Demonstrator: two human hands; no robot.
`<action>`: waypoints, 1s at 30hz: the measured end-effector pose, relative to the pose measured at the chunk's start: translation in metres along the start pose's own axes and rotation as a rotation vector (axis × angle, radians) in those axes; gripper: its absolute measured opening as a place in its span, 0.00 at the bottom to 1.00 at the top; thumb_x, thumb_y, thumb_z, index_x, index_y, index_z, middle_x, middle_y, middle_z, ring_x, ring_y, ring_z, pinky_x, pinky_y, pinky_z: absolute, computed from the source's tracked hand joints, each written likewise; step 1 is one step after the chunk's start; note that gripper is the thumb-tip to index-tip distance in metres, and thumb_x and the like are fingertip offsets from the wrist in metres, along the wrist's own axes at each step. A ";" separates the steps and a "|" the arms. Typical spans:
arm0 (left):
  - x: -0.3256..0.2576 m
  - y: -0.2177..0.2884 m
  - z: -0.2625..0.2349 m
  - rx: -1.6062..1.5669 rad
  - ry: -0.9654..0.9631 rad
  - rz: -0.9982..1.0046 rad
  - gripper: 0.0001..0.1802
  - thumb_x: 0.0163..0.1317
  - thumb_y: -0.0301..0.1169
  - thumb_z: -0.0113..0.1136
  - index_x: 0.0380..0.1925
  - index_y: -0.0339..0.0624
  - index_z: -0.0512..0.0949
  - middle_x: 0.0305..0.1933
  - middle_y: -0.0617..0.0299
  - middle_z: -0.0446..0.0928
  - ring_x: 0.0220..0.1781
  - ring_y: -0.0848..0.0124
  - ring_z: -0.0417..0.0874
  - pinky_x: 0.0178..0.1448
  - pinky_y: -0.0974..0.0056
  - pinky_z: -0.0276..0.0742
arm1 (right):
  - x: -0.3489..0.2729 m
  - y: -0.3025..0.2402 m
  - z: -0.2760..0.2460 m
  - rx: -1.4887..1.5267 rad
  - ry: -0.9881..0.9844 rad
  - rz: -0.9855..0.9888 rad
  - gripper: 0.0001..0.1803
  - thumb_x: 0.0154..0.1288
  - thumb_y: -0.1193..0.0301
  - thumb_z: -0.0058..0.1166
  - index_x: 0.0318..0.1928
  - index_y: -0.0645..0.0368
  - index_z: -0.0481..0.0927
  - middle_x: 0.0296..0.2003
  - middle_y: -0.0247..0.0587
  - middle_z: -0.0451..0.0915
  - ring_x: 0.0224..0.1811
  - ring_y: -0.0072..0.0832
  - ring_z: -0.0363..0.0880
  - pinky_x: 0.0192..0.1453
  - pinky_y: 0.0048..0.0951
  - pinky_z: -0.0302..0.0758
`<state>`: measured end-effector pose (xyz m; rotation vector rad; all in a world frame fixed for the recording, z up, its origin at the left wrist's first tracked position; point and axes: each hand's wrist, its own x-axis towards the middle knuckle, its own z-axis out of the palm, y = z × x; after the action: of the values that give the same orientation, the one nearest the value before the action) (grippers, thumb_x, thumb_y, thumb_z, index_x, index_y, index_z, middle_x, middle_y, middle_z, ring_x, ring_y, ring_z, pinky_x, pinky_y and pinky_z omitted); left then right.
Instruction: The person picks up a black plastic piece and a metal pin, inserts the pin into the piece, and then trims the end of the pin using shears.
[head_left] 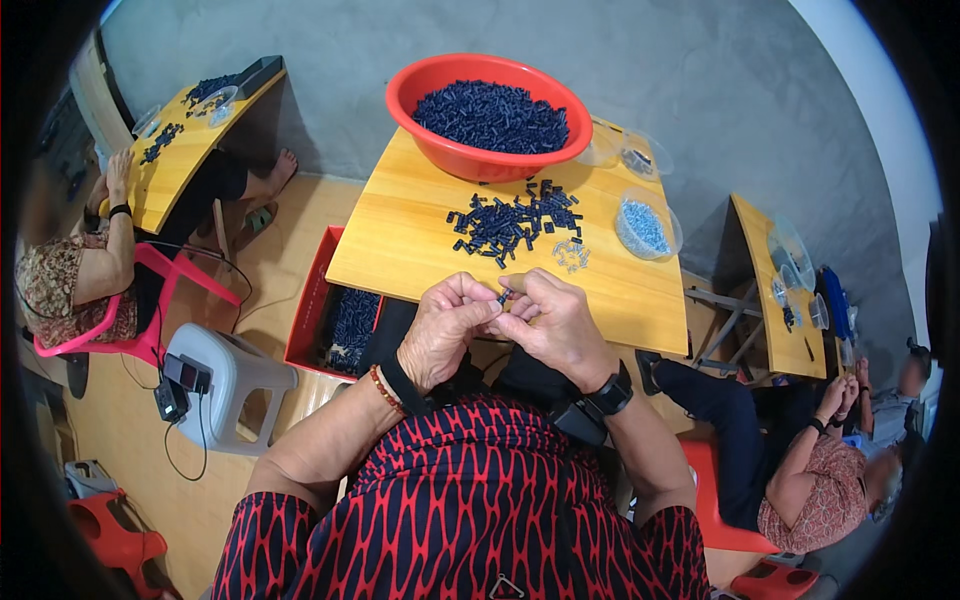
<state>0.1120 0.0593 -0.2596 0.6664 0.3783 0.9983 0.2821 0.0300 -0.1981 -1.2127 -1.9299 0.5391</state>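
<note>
My left hand [452, 325] and my right hand [556, 322] meet over the near edge of the wooden table [400, 235]. Between their fingertips is a small dark cylindrical piece [504, 296], pinched from both sides and partly covered by the fingers. Just beyond my hands lies a loose heap of dark small cylindrical pieces [505, 228]. To the right of that heap, several small clear pieces [571, 256] are scattered. A round clear tub [664, 250] with light-blue small parts stands near the table's right edge.
A red basin [400, 95] full of dark pieces stands at the table's far edge, with clear containers [648, 155] beside it. Below left is a red bin [305, 318] with more pieces. People work at side tables [165, 185]; a grey stool [228, 375] stands left.
</note>
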 end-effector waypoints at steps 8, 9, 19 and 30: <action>0.001 0.002 -0.003 -0.036 0.026 -0.079 0.03 0.63 0.20 0.58 0.33 0.40 0.77 0.35 0.59 0.81 0.37 0.69 0.84 0.45 0.63 0.83 | 0.002 -0.002 0.002 -0.081 -0.047 -0.065 0.16 0.52 0.76 0.65 0.41 0.67 0.79 0.29 0.49 0.77 0.27 0.41 0.79 0.31 0.36 0.76; 0.001 0.004 -0.003 -0.036 0.025 -0.079 0.03 0.63 0.20 0.58 0.33 0.40 0.77 0.35 0.59 0.81 0.37 0.69 0.84 0.45 0.63 0.83 | 0.002 -0.002 0.002 -0.082 -0.047 -0.065 0.16 0.52 0.76 0.65 0.41 0.67 0.79 0.29 0.49 0.77 0.27 0.41 0.79 0.31 0.36 0.76; -0.003 0.003 0.001 0.157 0.023 -0.119 0.03 0.65 0.24 0.61 0.34 0.36 0.80 0.33 0.59 0.82 0.34 0.72 0.84 0.43 0.67 0.83 | -0.005 -0.001 0.002 -0.139 -0.044 -0.109 0.12 0.53 0.76 0.62 0.39 0.66 0.78 0.28 0.49 0.76 0.28 0.45 0.79 0.32 0.38 0.77; -0.006 -0.003 0.006 0.390 0.081 0.036 0.01 0.64 0.21 0.61 0.33 0.35 0.78 0.32 0.61 0.81 0.32 0.76 0.81 0.40 0.71 0.79 | -0.012 0.004 0.010 -0.296 -0.029 -0.245 0.16 0.53 0.76 0.65 0.43 0.66 0.79 0.29 0.48 0.76 0.29 0.43 0.79 0.32 0.37 0.77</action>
<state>0.1149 0.0513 -0.2569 0.9882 0.6437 0.9961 0.2792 0.0220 -0.2118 -1.1256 -2.2005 0.1470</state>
